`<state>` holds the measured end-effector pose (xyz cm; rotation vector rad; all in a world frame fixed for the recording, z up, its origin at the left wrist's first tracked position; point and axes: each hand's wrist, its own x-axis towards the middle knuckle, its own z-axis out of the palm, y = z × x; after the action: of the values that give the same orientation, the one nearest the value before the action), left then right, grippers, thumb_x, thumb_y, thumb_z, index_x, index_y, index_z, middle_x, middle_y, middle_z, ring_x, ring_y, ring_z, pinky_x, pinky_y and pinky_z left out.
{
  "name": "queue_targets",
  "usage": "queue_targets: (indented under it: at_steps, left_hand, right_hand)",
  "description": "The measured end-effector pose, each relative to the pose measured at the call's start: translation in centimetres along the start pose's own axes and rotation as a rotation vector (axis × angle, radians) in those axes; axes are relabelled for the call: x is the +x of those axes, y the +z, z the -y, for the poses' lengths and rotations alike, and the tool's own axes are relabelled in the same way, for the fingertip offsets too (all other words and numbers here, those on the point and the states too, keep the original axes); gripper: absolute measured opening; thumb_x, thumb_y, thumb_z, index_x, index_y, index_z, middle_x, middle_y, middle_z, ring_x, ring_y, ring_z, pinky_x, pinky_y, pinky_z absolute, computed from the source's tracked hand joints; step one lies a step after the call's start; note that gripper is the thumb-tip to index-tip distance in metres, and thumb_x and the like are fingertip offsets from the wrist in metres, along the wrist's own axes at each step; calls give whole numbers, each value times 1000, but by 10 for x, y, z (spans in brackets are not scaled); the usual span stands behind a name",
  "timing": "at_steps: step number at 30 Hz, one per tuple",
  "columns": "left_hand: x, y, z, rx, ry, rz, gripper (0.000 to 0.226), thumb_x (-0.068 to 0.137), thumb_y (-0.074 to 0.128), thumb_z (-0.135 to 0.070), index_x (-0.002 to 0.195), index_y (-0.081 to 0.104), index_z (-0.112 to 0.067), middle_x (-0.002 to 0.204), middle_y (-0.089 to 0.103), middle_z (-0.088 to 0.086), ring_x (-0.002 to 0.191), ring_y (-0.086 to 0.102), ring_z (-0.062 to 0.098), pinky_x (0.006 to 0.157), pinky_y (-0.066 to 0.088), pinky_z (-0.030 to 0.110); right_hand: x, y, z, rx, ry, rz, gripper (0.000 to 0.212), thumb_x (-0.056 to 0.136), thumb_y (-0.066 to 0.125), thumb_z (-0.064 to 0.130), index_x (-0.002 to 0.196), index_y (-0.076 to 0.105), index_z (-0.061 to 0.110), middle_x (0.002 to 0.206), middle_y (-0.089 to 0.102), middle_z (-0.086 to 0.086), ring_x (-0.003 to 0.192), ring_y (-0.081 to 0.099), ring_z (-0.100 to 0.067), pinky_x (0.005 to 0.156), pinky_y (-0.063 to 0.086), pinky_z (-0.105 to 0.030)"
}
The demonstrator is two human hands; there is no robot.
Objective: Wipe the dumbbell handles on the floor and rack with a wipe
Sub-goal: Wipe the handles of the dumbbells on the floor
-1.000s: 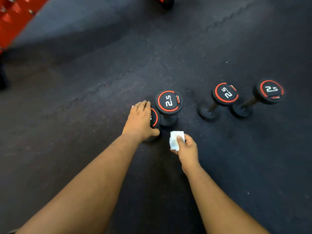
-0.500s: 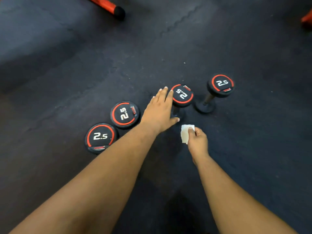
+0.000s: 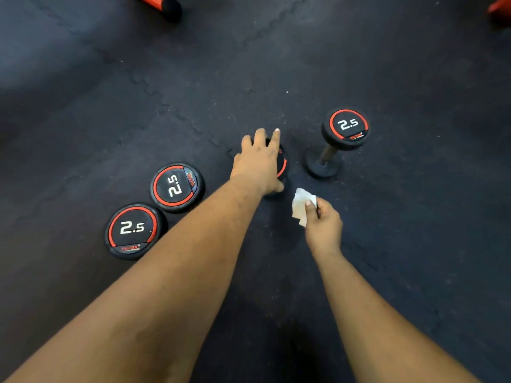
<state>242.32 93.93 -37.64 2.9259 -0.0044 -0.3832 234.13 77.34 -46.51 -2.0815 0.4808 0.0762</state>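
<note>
Several black 2.5 dumbbells with red rings stand upright on the dark rubber floor. My left hand point(image 3: 258, 161) lies over the top head of the third dumbbell point(image 3: 282, 165), fingers curled around it and hiding most of it. My right hand point(image 3: 322, 225) pinches a folded white wipe point(image 3: 300, 204) just to the right of and below that dumbbell. The rightmost dumbbell point(image 3: 347, 128) stands free with its handle point(image 3: 327, 153) showing. Two more dumbbells, one point(image 3: 177, 186) and another point(image 3: 132, 230), stand at the left, seen from above.
A red bar with a black end cap point(image 3: 166, 2) lies at the top edge. A red object point(image 3: 500, 6) shows in the top right corner. Seams of the interlocking floor mats point(image 3: 177, 111) run diagonally across the floor.
My left hand left the leftmost dumbbell, moved right and has come down on the third dumbbell's top. My right hand with the wipe followed to the right. The view has shifted right.
</note>
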Motion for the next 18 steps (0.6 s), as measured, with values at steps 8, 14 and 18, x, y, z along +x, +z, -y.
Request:
queue_targets:
  at_steps: [8, 14, 18]
  left_hand:
    - [-124, 86, 42, -137, -90, -245, 105, 56, 89, -35, 142, 35, -10, 143, 37, 16, 129, 41, 38, 108, 44, 45]
    - [-192, 139, 71, -468, -378, -144, 112, 62, 94, -31, 149, 28, -9, 155, 24, 13, 147, 26, 31, 117, 37, 40]
    - [-207, 146, 97, -484, -398, -107, 113, 68, 90, -29, 156, 22, -9, 160, 22, 11, 151, 22, 27, 118, 33, 37]
  right_hand:
    - [-28, 27, 16, 20, -280, 53, 28, 100, 58, 18, 126, 70, 22, 119, 71, 11, 108, 63, -3, 95, 44, -12]
    - [-58, 64, 2, -252, -685, 390, 46, 95, 55, -3, 135, 64, 19, 145, 57, 0, 138, 46, -11, 115, 30, -15]
    - [-74, 86, -6, -462, -935, 552, 51, 91, 60, -6, 138, 60, 12, 149, 53, -8, 142, 44, -24, 116, 39, -40]
